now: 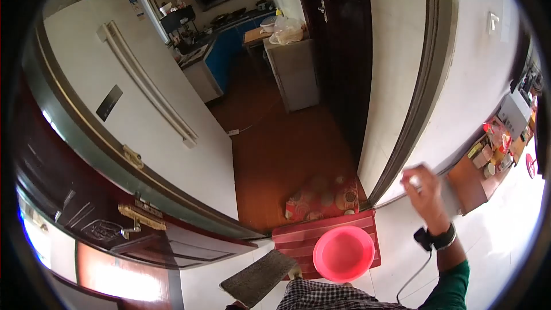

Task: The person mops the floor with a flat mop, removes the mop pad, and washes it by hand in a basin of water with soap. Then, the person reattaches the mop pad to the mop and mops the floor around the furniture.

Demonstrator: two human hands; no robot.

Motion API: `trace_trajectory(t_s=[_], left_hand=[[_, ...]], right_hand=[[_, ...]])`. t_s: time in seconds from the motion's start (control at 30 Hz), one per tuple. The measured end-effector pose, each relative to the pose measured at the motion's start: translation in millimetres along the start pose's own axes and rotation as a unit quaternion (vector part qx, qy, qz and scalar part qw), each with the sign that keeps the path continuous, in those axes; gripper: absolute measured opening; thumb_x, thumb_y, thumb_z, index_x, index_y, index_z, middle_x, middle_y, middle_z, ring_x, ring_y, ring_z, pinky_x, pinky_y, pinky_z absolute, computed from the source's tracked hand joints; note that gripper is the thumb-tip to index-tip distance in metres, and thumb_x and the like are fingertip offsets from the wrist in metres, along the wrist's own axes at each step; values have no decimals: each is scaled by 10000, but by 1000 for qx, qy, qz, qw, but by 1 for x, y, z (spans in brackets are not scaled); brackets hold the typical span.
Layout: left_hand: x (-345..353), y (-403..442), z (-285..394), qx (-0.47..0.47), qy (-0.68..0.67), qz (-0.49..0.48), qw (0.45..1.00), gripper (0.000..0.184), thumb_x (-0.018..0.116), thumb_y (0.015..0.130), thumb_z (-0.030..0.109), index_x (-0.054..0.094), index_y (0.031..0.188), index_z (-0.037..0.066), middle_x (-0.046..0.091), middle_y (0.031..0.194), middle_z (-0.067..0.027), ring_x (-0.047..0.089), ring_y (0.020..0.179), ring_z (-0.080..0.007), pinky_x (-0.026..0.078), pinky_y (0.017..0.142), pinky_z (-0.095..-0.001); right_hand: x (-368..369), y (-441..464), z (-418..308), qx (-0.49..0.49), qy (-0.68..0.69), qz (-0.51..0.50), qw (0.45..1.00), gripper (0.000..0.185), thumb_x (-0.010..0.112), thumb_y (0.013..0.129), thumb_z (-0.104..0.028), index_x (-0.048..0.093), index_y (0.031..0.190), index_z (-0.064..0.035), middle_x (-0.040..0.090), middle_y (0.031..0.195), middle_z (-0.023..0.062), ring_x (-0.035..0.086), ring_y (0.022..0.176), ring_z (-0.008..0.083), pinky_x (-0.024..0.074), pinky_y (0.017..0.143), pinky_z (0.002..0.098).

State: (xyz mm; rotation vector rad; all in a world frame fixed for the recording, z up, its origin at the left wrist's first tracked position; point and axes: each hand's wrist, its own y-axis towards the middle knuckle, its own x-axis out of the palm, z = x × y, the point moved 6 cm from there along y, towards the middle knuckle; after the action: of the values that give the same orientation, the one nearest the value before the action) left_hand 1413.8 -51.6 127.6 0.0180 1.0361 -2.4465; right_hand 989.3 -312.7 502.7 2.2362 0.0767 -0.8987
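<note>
At the bottom edge, my left hand (239,305) is only partly visible, gripping the lower edge of a flat, dark grey rectangular slab (258,278). The slab tilts beside the checked cloth on my lap. My right hand (423,191) is raised at the right, in front of the white wall and floor; its fingers look bent but are blurred by motion. A dark band with a small device and a cable is on that wrist. Between the hands, a pink basin (344,254) rests on a red striped mat (293,235).
A patterned mat (298,205) lies at the kitchen doorway. A white fridge (138,97) and an open dark door (74,195) flank the left. Beyond stands a small cabinet (294,77) with bags. A low wooden table (468,186) with packets stands at the right.
</note>
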Motion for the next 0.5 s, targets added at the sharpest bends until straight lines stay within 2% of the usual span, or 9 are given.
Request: trace_trajectory(t_s=[0.07,0.13,0.2,0.27,0.3,0.37,0.5], left_hand=[[0,22,25,11,-4,-15,1000,298,449,874,323,459,700,81,398,512,1,425,430,-143,357,403,-297],[-1,49,49,23,-4,-34,999,294,450,874,321,461,706,80,398,514,1,425,431,-143,356,402,-297],[-8,80,72,32,1,-53,998,290,451,873,320,463,711,80,399,515,1,426,432,-143,356,402,-297],[-19,113,102,36,1,-71,997,286,451,873,318,464,717,79,399,516,2,427,433,-143,356,401,-296],[-26,126,115,39,1,-76,996,284,452,872,318,465,720,79,399,517,2,427,433,-143,356,401,-296],[-40,150,142,36,-1,-85,996,280,452,872,316,467,725,78,400,518,2,428,434,-143,355,401,-296],[-68,183,170,32,2,-91,995,273,454,871,314,470,736,77,400,521,3,429,436,-142,355,400,-295]], right_hand=[[-27,56,-61,-85,-6,101,991,248,644,698,-31,558,929,-2,579,782,105,555,664,232,453,634,325],[-37,92,-109,-205,97,189,955,328,682,681,-81,537,956,24,568,801,97,540,665,210,460,645,347],[-28,118,-156,-223,197,317,901,441,737,668,-257,523,931,25,550,811,94,532,669,200,464,659,355],[-18,150,-194,-357,117,135,917,434,599,742,-362,542,937,21,494,832,106,486,769,235,439,755,402],[-1,160,-202,-406,129,157,891,551,544,766,-496,536,960,20,490,867,105,489,781,238,442,753,436],[30,186,-213,-356,113,231,898,550,544,766,-496,535,962,18,490,868,105,490,782,239,442,752,436],[75,228,-227,-318,87,264,906,547,543,767,-494,534,966,16,490,870,105,490,784,239,443,751,435]])
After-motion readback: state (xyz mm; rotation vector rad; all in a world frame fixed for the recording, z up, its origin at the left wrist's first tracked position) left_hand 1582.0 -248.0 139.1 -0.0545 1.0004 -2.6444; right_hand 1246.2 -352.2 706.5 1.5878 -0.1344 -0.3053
